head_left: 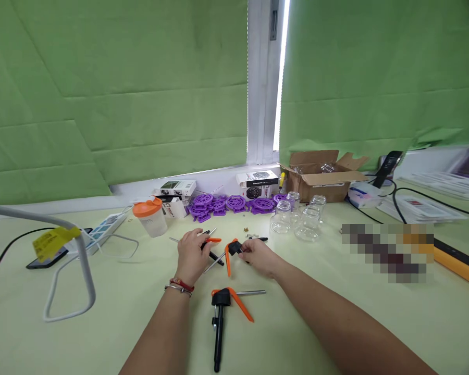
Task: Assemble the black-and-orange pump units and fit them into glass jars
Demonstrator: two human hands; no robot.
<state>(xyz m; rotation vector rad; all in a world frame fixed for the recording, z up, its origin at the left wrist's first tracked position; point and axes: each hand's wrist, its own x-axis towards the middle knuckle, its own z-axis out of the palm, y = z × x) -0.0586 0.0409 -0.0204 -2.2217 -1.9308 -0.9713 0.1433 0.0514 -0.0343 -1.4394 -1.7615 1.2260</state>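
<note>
In the middle of the table, my right hand [258,256] pinches a pump head [235,248] with a black cap, an orange lever [229,260] and a thin metal tube. To its left my left hand [191,254] curls its fingers over a similar black-and-orange pump head [214,255], partly hidden beneath the palm. A third pump head [221,298] lies nearer to me, its black stem pointing toward me and its metal tube to the right. Just beyond my right hand are a coil spring [252,236] and small brass-coloured pieces [246,229].
Clear glass jars [307,225] stand behind on the right, before an open cardboard box [316,179]. Purple plastic parts [219,204] lie along the back beside small boxes [258,179]. An orange-lidded cup [150,219], power strip [107,229] and grey bent stand [88,271] are left.
</note>
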